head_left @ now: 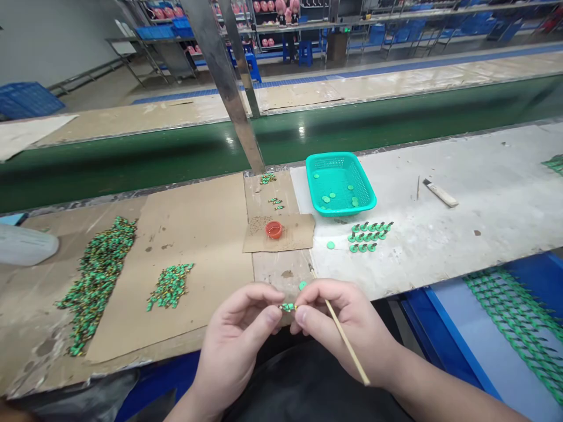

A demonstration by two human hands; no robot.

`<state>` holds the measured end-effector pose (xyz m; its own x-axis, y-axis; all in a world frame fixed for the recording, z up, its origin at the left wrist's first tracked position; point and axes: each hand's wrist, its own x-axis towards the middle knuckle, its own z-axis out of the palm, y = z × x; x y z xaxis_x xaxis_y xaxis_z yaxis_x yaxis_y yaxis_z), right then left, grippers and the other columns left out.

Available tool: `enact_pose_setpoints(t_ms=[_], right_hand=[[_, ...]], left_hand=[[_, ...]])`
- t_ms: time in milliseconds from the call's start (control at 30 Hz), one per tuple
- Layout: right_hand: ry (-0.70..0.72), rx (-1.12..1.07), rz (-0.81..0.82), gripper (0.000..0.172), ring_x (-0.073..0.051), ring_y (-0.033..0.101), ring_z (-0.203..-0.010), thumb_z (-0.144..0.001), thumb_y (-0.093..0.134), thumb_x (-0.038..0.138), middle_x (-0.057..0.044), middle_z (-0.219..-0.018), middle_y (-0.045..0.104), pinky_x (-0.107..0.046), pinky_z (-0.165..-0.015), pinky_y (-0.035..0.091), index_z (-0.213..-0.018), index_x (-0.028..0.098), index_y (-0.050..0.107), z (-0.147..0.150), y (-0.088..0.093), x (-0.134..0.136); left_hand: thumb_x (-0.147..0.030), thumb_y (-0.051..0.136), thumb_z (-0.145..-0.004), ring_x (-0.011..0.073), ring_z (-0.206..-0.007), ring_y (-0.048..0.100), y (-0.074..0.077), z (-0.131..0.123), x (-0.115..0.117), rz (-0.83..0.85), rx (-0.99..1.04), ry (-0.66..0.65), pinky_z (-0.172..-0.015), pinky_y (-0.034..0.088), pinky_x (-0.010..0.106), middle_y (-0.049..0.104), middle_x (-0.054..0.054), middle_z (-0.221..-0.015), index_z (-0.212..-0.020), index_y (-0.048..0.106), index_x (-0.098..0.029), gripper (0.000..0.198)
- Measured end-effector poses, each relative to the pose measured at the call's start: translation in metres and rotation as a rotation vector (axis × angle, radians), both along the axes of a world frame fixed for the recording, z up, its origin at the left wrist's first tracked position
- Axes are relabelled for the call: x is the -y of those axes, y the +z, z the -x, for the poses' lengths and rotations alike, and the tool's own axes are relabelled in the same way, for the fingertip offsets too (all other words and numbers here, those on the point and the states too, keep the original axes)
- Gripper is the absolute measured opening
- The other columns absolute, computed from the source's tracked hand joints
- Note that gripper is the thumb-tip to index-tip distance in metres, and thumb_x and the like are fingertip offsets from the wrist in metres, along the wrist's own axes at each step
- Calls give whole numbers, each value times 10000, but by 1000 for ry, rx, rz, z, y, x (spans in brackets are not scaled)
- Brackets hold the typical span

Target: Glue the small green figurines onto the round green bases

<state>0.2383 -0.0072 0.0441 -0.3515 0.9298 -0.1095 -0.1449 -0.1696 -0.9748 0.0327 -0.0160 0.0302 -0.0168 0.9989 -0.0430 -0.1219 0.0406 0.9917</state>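
Observation:
My left hand (241, 334) pinches one end of a small green figure (288, 307) with dark and yellow ends. The fingertips of my right hand (341, 319) close on its yellow end. A thin wooden brush (347, 343) also rests in my right hand, its tip pointing away from me. Just beyond the right fingers lies a green disc (302, 285), partly hidden. Farther off, an orange cup (273, 230) stands on a cardboard piece (303, 233). Green discs with dark upright pieces (364, 237) stand in rows to the right.
A turquoise basket (372, 202) holds several green discs. At left are a big pile of small green pieces (99, 275) and a smaller pile (170, 286). A scraper (440, 193) lies at right. A metal post (237, 111) rises behind; a blue crate (422, 328) stands lower right.

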Motion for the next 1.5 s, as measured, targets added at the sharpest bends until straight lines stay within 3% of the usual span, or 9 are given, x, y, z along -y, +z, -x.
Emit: enact_pose_setpoints(t_ms=[133,233,367,467,600,767,967,1133,1500], right_hand=[[80,-45,160,177,-156,753,-740,-985,810,351,-18,-794,822,-270,-716,628,-879,223,748,1,-2,1],[41,18,61,113,-184,813,-846,-1020,773,326,-39,-921,868,-312,-803,682,-1066,226,796,-7,-8,4],[-8,295,-313,627,-233,814,-1303,-1060,596,152,-111,-1491,831,-452,-1204,661,-1677,262,617,-33,-12,4],[36,426,-373,727,-259,725,-1506,-1110,535,148,-133,-1735,689,-512,-1323,591,-1821,277,457,-51,-16,-1],[-34,333,-359,505,-197,823,-1029,-1221,403,219,-119,-1364,842,-405,-946,713,-1703,278,542,-54,-27,-13],[-182,229,-281,355,-125,530,-534,-1244,467,306,22,-953,792,-309,-585,504,-1596,319,425,-40,-36,-23],[-284,239,-374,199,-215,804,-1030,-1191,667,372,-69,-1115,863,-385,-948,686,-1110,261,812,-45,-26,-32],[-300,105,-226,110,-215,901,-1055,-1139,762,279,-39,-1105,919,-381,-990,758,-1196,252,851,-52,-26,-30],[-277,158,-358,114,-191,903,-1113,-1187,692,217,-31,-1202,901,-346,-1029,755,-1228,248,794,-56,-33,-28]], left_hand=[[-536,1045,-876,133,-577,685,-1,-1,2,-62,3,-13,-583,662,239,792,73,-779,-888,943,-257,297],[-542,1043,-875,137,-561,680,-2,-1,-1,-93,-22,4,-570,655,239,761,63,-732,-869,940,-250,310],[-610,1030,-863,143,-589,694,-5,4,-6,-54,-79,43,-558,632,217,791,82,-786,-850,929,-233,390],[-622,1038,-834,162,-643,730,-9,10,-9,-36,-196,81,-575,628,202,827,101,-843,-845,920,-220,420],[-594,994,-877,167,-623,716,-16,11,-16,-38,-321,50,-542,590,208,843,93,-842,-880,923,-233,367],[-533,901,-971,260,-851,841,-24,3,-24,-138,-494,-40,-802,705,328,897,98,-952,-924,948,-288,254],[-471,856,-1019,261,-892,861,-33,0,-23,-206,-622,-70,-864,699,355,915,67,-1016,-999,955,-323,180],[-496,840,-1042,245,-884,858,-34,-3,-21,-182,-668,-44,-850,681,337,918,37,-1013,-998,944,-334,197],[-472,824,-1073,211,-877,843,-34,-9,-18,-194,-785,-34,-777,654,304,917,17,-1051,-1022,919,-322,185]])
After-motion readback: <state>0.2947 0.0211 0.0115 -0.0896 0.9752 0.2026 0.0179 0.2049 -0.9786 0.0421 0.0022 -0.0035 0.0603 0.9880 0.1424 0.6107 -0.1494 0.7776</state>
